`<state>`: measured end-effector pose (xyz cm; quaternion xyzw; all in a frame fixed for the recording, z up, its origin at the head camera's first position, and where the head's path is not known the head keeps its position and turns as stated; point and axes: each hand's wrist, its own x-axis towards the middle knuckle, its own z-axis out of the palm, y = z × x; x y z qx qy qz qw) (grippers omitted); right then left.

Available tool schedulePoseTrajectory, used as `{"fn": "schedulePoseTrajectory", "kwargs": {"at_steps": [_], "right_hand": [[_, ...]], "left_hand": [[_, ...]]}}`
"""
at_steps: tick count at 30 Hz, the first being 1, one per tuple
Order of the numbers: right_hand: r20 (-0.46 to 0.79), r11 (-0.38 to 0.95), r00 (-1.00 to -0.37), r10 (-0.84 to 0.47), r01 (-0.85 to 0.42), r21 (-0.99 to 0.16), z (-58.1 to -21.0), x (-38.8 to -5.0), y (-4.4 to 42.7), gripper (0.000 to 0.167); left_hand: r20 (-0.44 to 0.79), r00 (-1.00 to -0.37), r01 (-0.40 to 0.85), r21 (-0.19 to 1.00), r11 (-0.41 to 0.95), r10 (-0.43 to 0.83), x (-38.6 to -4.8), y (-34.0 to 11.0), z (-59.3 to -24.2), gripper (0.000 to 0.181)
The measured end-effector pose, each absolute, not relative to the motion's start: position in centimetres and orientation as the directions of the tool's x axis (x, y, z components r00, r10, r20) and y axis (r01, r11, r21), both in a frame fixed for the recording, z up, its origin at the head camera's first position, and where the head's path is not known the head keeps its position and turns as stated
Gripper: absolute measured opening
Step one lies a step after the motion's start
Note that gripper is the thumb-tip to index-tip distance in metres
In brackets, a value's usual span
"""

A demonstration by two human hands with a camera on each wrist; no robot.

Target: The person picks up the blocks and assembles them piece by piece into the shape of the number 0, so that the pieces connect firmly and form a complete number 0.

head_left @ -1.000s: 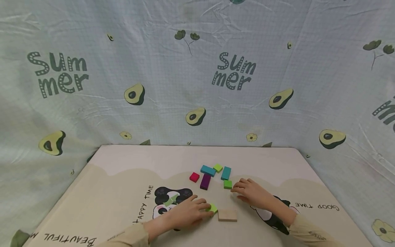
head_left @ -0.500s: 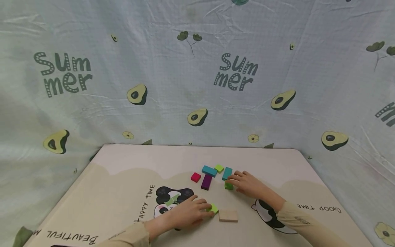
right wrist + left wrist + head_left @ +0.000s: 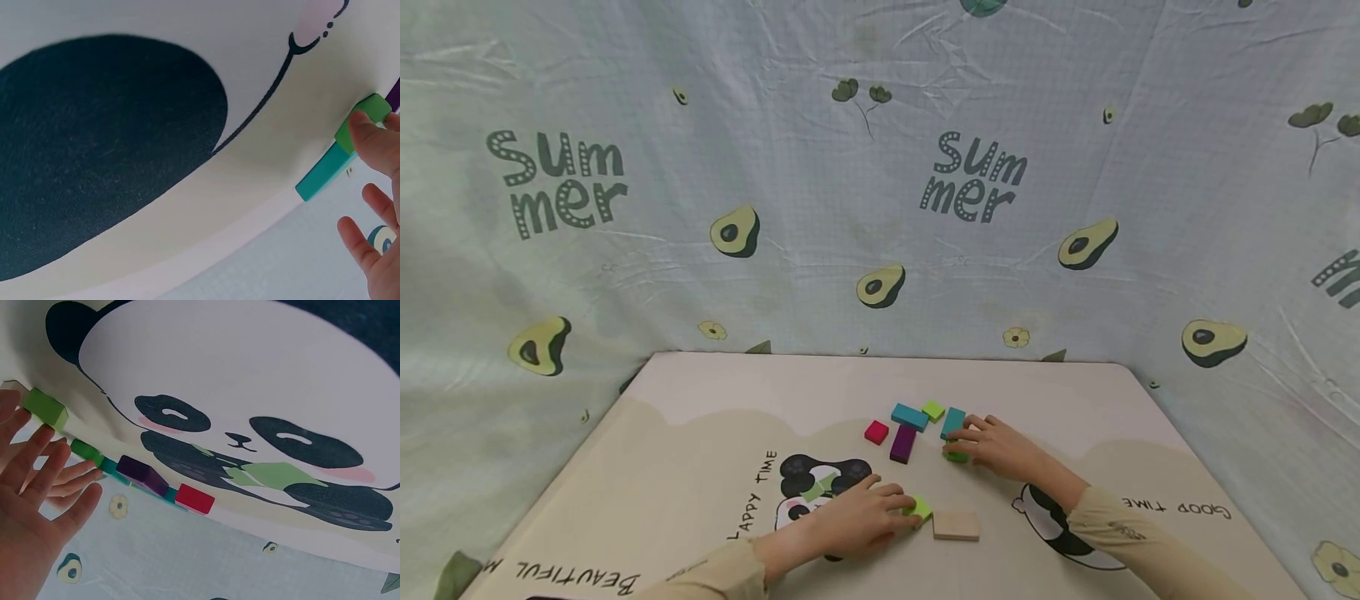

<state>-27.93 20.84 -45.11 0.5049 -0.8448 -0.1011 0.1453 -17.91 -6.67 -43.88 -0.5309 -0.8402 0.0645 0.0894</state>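
My left hand (image 3: 867,518) lies low in the middle of the head view, its fingertips touching a lime green block (image 3: 921,507). In the left wrist view its fingers are spread and fairly straight beside this block (image 3: 47,407); whether the thumb presses it is hard to tell. My right hand (image 3: 1000,450) pinches a green block (image 3: 957,457) between thumb and finger, low at the table. That green block (image 3: 373,112) shows in the right wrist view with the thumb on it. A teal block (image 3: 953,422) lies directly beyond it. A pale wooden block (image 3: 956,526) sits right of the lime one.
Beyond the hands lie a red block (image 3: 876,432), a purple block (image 3: 903,444), another teal block (image 3: 910,417) and a small lime block (image 3: 933,410). The printed table (image 3: 700,392) ends at a hanging cloth (image 3: 805,167) at the back and sides.
My right hand has moved left and away from me onto the green block and now pinches it. The left hand stays at the lime block. The head view has shifted slightly.
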Motion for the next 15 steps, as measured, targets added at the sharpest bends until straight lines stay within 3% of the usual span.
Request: {"fn": "schedulePoseTrajectory", "kwargs": {"at_steps": [6,15], "right_hand": [[0.128,0.469,-0.452,-0.883,-0.828,0.309,-45.17,-28.06,20.50,0.039],[0.138,0.415,-0.392,-0.909,-0.832,0.370,-45.45,-28.40,20.28,0.035]], "left_hand": [[0.086,-0.418,0.879,-0.214,0.427,0.904,-17.87,-6.65,-43.79,0.034],[0.081,-0.427,0.876,-0.208,0.434,0.901,-17.82,-6.60,-43.70,0.034]]}}
